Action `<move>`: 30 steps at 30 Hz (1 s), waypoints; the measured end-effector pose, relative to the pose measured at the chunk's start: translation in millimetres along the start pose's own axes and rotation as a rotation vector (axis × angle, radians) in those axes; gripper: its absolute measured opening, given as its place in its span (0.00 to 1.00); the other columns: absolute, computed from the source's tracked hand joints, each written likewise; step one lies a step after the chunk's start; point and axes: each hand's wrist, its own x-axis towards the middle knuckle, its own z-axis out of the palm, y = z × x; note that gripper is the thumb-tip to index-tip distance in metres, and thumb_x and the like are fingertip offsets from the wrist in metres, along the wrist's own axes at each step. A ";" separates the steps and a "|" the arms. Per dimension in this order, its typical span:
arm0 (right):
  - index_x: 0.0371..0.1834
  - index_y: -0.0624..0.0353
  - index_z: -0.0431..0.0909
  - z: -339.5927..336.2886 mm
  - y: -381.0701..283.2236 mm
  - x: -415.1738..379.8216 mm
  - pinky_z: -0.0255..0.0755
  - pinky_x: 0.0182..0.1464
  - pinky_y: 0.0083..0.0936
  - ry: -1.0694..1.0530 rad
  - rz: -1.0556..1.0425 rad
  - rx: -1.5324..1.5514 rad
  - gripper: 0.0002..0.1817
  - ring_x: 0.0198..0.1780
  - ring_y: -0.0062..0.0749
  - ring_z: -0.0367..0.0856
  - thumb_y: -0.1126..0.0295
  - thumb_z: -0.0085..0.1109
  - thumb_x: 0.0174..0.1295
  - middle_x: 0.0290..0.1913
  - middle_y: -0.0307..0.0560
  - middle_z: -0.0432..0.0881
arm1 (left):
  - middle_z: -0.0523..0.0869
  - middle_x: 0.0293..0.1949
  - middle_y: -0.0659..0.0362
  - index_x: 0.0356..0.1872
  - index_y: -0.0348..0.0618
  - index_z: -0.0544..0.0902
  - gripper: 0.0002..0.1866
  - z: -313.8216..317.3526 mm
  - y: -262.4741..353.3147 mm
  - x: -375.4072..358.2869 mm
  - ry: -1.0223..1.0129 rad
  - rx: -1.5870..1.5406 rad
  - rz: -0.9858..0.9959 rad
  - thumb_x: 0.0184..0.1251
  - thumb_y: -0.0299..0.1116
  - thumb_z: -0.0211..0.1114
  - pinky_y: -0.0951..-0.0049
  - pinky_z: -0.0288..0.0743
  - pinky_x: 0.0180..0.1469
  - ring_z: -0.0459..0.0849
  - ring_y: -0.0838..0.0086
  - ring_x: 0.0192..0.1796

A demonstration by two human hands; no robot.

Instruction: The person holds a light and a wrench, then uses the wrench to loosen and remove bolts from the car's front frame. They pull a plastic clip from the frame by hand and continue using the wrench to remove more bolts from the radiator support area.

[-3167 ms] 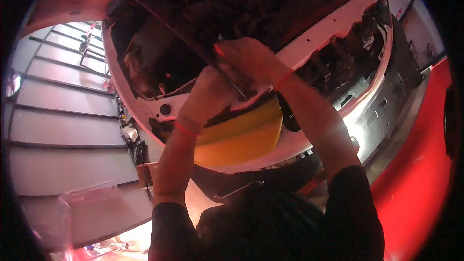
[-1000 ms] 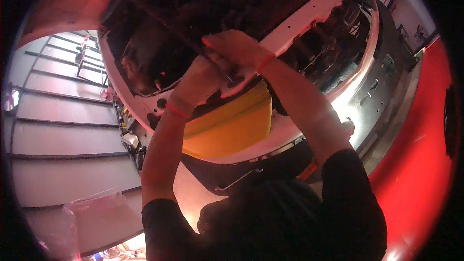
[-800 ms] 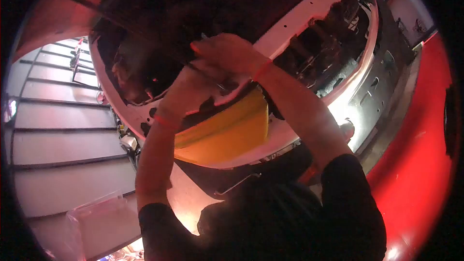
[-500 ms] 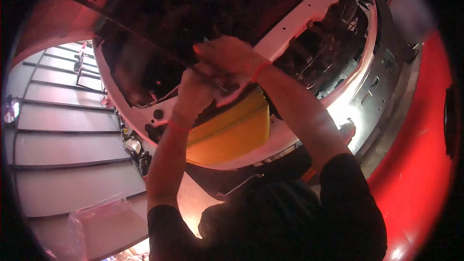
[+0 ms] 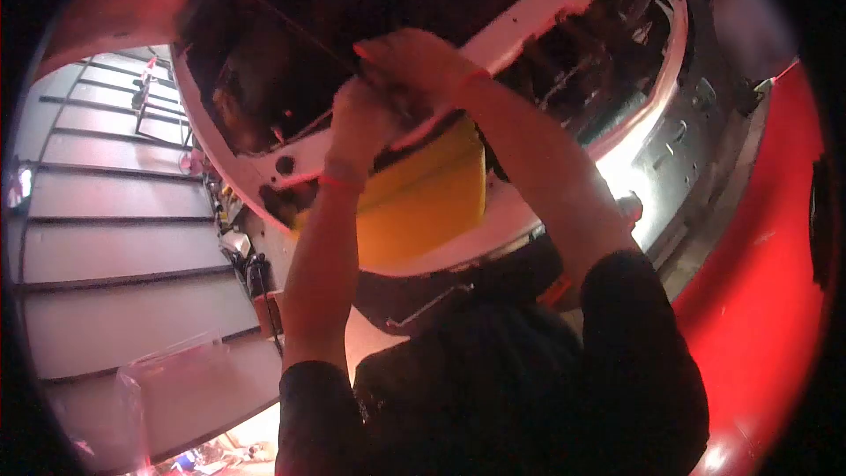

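Note:
Both hands work close together over the front edge of a car's open engine bay (image 5: 291, 79). My left hand (image 5: 363, 123) is closed, with its fingers curled over a dark part in the shadow. Just above it and to the right, my right hand (image 5: 414, 66) is also closed, its thumb side toward the left hand. A thin dark rod (image 5: 264, 9) slants down from the upper left and meets the hands. What the fingers grip I cannot tell. Below them is a yellow panel (image 5: 423, 203) set in the pale front frame (image 5: 502, 53).
A thin silver tool (image 5: 432, 307) with bent ends lies below the yellow panel. Bright light falls on the dark bumper (image 5: 670, 167) at right, beside a red car body (image 5: 749, 282). Clutter (image 5: 238, 247) lines the left, along pale panels with dark strips (image 5: 123, 251).
The hands and the car front sit slightly higher in view. The slanted rod has shifted and appears thinner, no longer crossing over my left hand. Both hands stay closed together.

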 end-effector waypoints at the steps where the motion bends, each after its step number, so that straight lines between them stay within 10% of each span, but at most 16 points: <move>1: 0.51 0.52 0.89 2.0 -0.8 -2.2 0.77 0.62 0.51 -0.009 0.017 0.014 0.32 0.55 0.57 0.87 0.42 0.36 0.82 0.52 0.58 0.89 | 0.90 0.36 0.48 0.36 0.43 0.88 0.19 -1.7 6.2 -2.6 -0.021 -0.010 -0.005 0.56 0.48 0.77 0.52 0.84 0.42 0.90 0.48 0.42; 10: 0.59 0.51 0.86 -7.9 3.3 -7.6 0.79 0.61 0.51 0.055 -0.195 -0.111 0.29 0.55 0.58 0.87 0.46 0.37 0.83 0.54 0.57 0.89 | 0.92 0.42 0.52 0.38 0.51 0.95 0.16 -23.0 3.8 1.7 -0.090 -0.328 0.038 0.49 0.45 0.82 0.62 0.85 0.48 0.90 0.52 0.42; 13: 0.62 0.50 0.83 -8.4 1.2 -6.8 0.81 0.59 0.52 0.097 -0.242 -0.182 0.26 0.54 0.58 0.88 0.49 0.37 0.83 0.53 0.57 0.89 | 0.92 0.48 0.53 0.46 0.44 0.91 0.22 -25.2 2.6 1.7 -0.306 -0.615 -0.167 0.43 0.24 0.74 0.66 0.84 0.57 0.89 0.62 0.56; 22: 0.60 0.53 0.83 -12.0 2.8 -0.2 0.81 0.56 0.54 -0.033 -0.175 -0.120 0.24 0.53 0.60 0.88 0.51 0.41 0.81 0.50 0.58 0.89 | 0.92 0.47 0.50 0.48 0.38 0.90 0.14 -45.3 -10.6 8.2 -0.192 -0.276 0.173 0.64 0.28 0.62 0.66 0.81 0.56 0.90 0.60 0.52; 24: 0.61 0.53 0.82 -15.6 4.7 -2.7 0.81 0.54 0.54 -0.011 -0.323 -0.142 0.23 0.51 0.62 0.88 0.51 0.46 0.78 0.46 0.59 0.89 | 0.91 0.44 0.58 0.49 0.39 0.88 0.12 -55.0 -13.2 5.9 -0.073 -0.652 -0.465 0.72 0.34 0.66 0.67 0.82 0.56 0.88 0.70 0.52; 28: 0.61 0.52 0.82 -25.6 -9.8 -4.1 0.81 0.53 0.53 -0.201 -0.029 0.057 0.20 0.51 0.60 0.87 0.55 0.56 0.72 0.47 0.59 0.88 | 0.89 0.50 0.57 0.57 0.38 0.85 0.16 -7.6 -51.7 19.0 0.151 -0.622 -0.626 0.79 0.37 0.59 0.68 0.79 0.60 0.85 0.77 0.54; 30: 0.55 0.52 0.86 -31.4 -19.9 -21.0 0.81 0.54 0.50 0.183 -0.211 0.078 0.16 0.51 0.57 0.86 0.61 0.63 0.67 0.49 0.56 0.86 | 0.88 0.53 0.56 0.57 0.38 0.85 0.19 45.8 -74.1 13.7 -0.072 -1.382 -0.601 0.81 0.42 0.58 0.70 0.78 0.60 0.83 0.76 0.54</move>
